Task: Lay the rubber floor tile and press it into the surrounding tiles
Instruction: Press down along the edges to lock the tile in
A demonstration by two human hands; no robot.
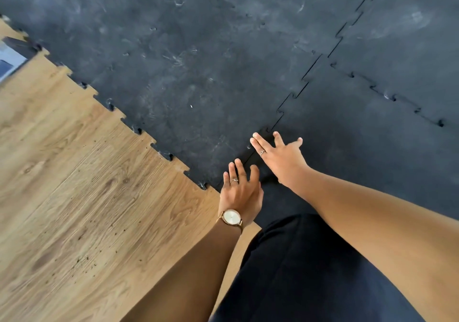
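Observation:
A clean black rubber floor tile (360,152) lies at the lower right, its puzzle-toothed edge meeting a dusty, scuffed black tile (188,73) on its left. The seam (290,98) between them runs diagonally up to the right, still slightly gapped higher up. My right hand (278,157) lies flat with fingers spread on the seam. My left hand (242,190), wearing a ring and a wristwatch, rests flat just below it at the seam's near end. Neither hand holds anything.
More interlocked rubber tiles (402,35) fill the upper right. Bare wooden floor (74,197) covers the left, bordered by the tiles' toothed edge. My dark-clothed leg (310,272) is at the bottom. A grey object (10,58) sits at the far left edge.

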